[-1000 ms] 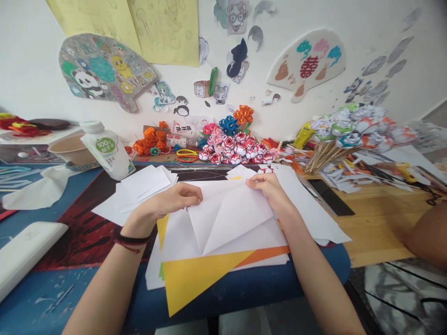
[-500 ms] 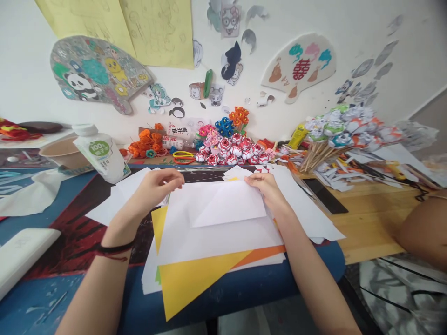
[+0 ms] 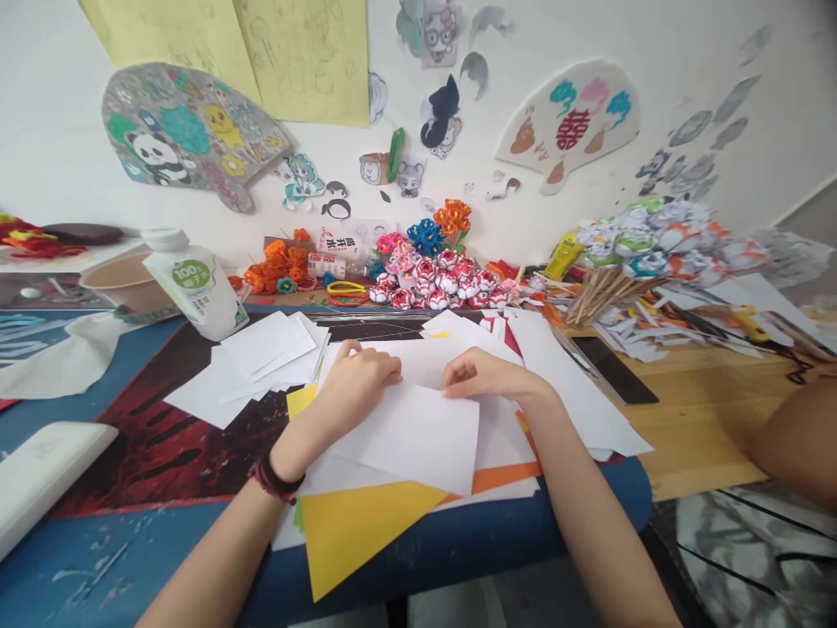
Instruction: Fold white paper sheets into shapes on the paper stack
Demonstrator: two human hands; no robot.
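A sheet of white paper (image 3: pixel 418 440) lies tilted over a stack of papers in front of me. My right hand (image 3: pixel 487 375) pinches its upper right part between thumb and fingers. Curled over its upper left part is my left hand (image 3: pixel 359 388), with the fingertips at the paper's top edge; the thumb is mostly hidden. Beneath, the stack shows a yellow sheet (image 3: pixel 366 532), an orange strip (image 3: pixel 503 476) and more white paper. Small white paper pieces (image 3: pixel 268 344) lie left of my left hand.
A white bottle (image 3: pixel 196 288) and a bowl (image 3: pixel 131 283) stand at the left. Folded flowers (image 3: pixel 438 279) line the back. White sheets (image 3: pixel 568 384) and a dark phone-like slab (image 3: pixel 615 371) lie at the right. Another person's arm (image 3: pixel 798 436) is at the right edge.
Both hands have moved closer together and toward me. The white sheet has turned and come nearer. My left hand has gone from beside the sheet to its top edge.
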